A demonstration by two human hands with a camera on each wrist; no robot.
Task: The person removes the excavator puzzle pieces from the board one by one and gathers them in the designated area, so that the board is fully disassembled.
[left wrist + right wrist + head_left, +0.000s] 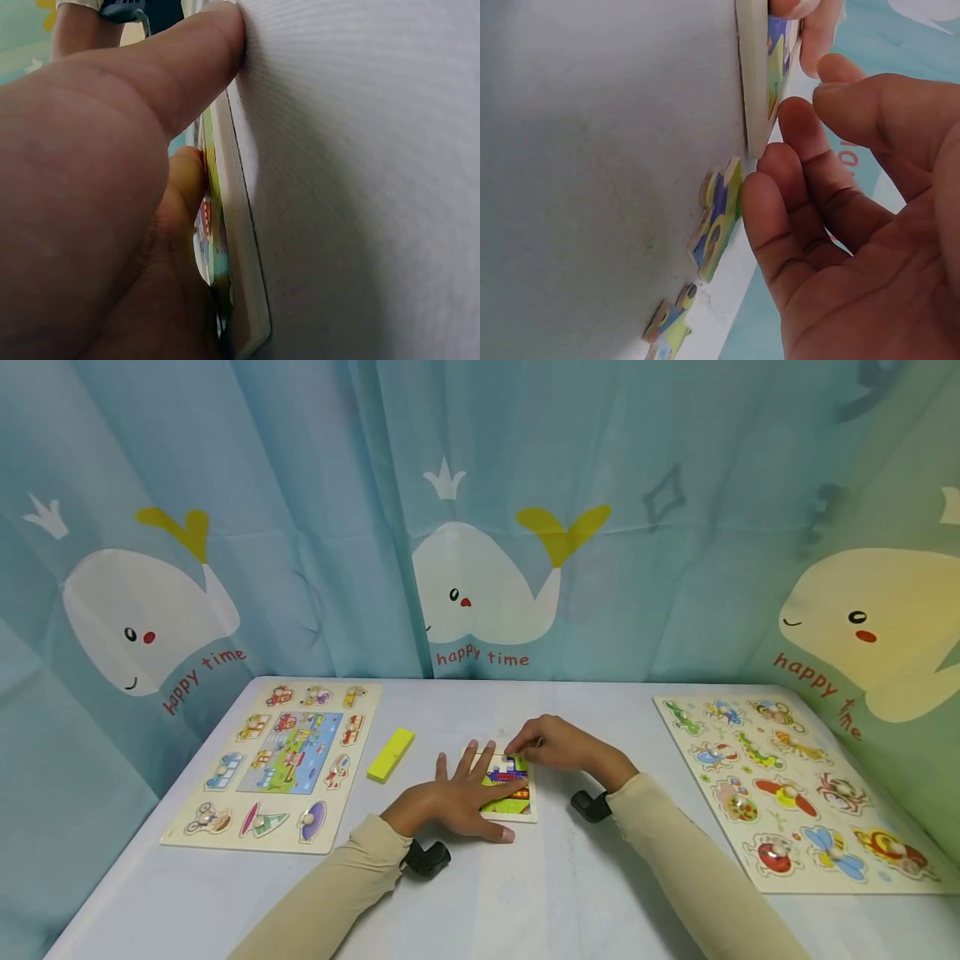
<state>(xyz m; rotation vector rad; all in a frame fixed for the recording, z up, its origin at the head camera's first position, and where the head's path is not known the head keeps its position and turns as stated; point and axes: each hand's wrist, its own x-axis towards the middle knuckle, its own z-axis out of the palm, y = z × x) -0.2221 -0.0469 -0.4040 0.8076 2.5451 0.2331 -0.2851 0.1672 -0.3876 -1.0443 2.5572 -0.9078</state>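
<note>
A small wooden jigsaw tray [512, 816] with a colourful printed picture lies flat on the table. My left hand [465, 797] is spread over its left part, fingers straight, with the thumb down near the front edge. At the tray's back right corner is my right hand [558, 743], its fingers bent and the thumb close to the index finger [840, 67]. I cannot tell whether anything is pinched there. In the right wrist view, one loose jigsaw piece [718, 217] lies close to the little finger, and another piece [669, 326] sits farther off.
A yellow block [391, 756] lies left of the tray. The vehicle knob puzzle board [225, 818] is at the left, and an insect puzzle board [810, 777] at the right. A whale-print curtain [337, 568] hangs behind the table.
</note>
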